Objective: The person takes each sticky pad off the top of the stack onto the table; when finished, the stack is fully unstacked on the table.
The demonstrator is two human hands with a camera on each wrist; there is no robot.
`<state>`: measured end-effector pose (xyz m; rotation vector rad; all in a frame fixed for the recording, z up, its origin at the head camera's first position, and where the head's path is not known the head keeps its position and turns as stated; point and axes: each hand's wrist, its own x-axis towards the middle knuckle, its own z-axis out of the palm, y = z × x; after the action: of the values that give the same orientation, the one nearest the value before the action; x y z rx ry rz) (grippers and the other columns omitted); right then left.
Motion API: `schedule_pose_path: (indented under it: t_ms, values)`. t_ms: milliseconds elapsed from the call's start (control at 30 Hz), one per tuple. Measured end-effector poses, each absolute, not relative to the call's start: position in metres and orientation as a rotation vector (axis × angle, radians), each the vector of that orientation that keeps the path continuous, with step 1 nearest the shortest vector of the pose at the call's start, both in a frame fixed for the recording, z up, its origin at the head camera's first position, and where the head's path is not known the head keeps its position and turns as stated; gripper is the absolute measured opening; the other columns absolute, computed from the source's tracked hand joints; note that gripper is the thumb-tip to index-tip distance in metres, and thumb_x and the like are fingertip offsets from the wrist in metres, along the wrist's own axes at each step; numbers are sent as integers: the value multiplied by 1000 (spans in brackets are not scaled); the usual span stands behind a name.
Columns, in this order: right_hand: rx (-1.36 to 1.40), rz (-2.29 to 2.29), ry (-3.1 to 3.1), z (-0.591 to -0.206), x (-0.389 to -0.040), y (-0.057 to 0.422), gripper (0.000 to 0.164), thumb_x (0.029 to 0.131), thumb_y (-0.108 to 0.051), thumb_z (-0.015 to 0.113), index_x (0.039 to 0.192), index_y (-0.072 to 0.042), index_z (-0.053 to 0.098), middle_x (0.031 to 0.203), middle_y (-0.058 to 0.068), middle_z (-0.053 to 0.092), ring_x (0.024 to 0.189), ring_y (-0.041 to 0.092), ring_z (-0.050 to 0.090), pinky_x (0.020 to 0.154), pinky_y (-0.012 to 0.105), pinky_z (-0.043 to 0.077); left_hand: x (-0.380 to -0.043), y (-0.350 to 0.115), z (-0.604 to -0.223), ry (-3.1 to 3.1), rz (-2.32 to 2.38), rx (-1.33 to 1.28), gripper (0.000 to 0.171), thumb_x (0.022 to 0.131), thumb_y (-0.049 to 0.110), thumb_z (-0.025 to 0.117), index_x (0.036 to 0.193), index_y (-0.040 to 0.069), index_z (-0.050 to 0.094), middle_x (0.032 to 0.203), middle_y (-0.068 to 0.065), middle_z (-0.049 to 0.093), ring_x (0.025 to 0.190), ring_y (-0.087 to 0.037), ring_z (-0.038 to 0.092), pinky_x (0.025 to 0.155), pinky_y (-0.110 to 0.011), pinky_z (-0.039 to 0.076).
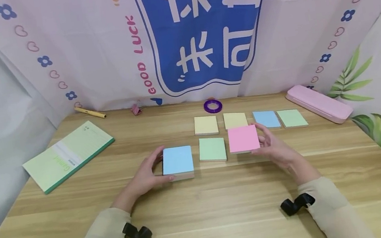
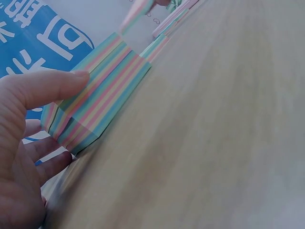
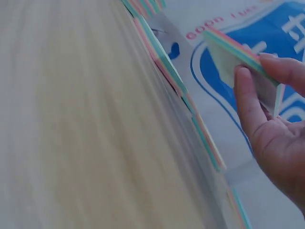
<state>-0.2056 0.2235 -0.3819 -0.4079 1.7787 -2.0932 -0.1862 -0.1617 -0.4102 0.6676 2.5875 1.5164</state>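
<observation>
My left hand (image 1: 147, 174) grips a thick stack of sticky note pads (image 1: 177, 160) with a blue top, thumb at the near side. In the left wrist view the sides of this stack (image 2: 107, 90) show many coloured stripes, and it stands at the table surface. Pinched between the right hand's (image 1: 279, 155) thumb and fingers is a thinner pink-topped sticky note pad (image 1: 243, 139). The right wrist view shows this pad (image 3: 238, 57) raised off the table and tilted. Between the two hands lies a green sticky note pad (image 1: 212, 149).
Behind are two yellow pads (image 1: 206, 125), a blue pad (image 1: 266, 119) and a green pad (image 1: 292, 118). A purple tape roll (image 1: 212, 106), pink binder clip (image 1: 136, 109) and yellow pen (image 1: 90, 112) lie farther back. A notebook (image 1: 71, 154) is left, a pink case (image 1: 319, 103) right.
</observation>
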Motion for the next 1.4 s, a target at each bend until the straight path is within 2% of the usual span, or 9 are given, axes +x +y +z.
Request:
schedule_pose_path:
  t_ms: [200,500,600,733,967,1133,1267,1400]
  values:
    - [-343,-2058,1784,-398,-210,242,93,72,19,52,137,-11,-7,132,30,19,100,24,50,82,32,43,-186,-160,-410,2581,1529,645,91,65,31,75,135,8,22,132,-14,32,118,-28,32,98,-43,21]
    - [-353,-1911,1934,-406,-211,250,94,72,12,60,138,-10,-3,131,30,23,106,28,44,79,28,44,-184,-160,-411,2609,1532,683,90,66,28,75,135,4,22,130,-19,32,116,-33,34,96,-46,23]
    - [-327,-1806,2062,-404,-210,254,93,71,7,63,138,-12,2,131,28,23,102,28,47,75,29,46,-184,-161,-411,2601,1528,662,91,65,30,75,135,6,22,131,-17,32,117,-31,33,97,-45,22]
    - [-266,-1729,2147,-400,-210,261,86,73,2,63,138,-9,9,130,27,25,89,28,53,69,33,47,-185,-161,-411,2580,1523,637,92,65,32,75,136,8,21,133,-15,31,119,-28,31,98,-43,20]
    - [-303,-1568,2350,-384,-209,270,70,81,-10,58,134,3,15,126,28,32,105,36,42,76,37,45,-185,-160,-410,2571,1537,656,91,65,30,75,136,7,22,132,-15,31,118,-28,32,98,-43,21]
    - [-366,-1578,2424,-368,-210,255,68,81,-14,61,134,0,21,124,26,37,103,35,42,81,35,41,-185,-162,-409,2576,1528,638,91,65,30,75,136,8,22,133,-13,31,120,-27,29,99,-44,18]
    - [-500,-1692,2261,-358,-209,224,63,81,-10,59,134,-3,24,122,26,39,104,36,42,83,34,41,-184,-164,-408,2590,1509,607,90,65,33,74,136,10,23,135,-11,29,123,-26,23,99,-46,14]
    - [-588,-1754,2058,-357,-207,184,64,80,-5,59,134,-6,25,125,26,35,102,35,43,84,40,40,-184,-163,-408,2592,1496,612,91,65,34,74,136,10,23,136,-11,27,124,-25,22,99,-45,14]
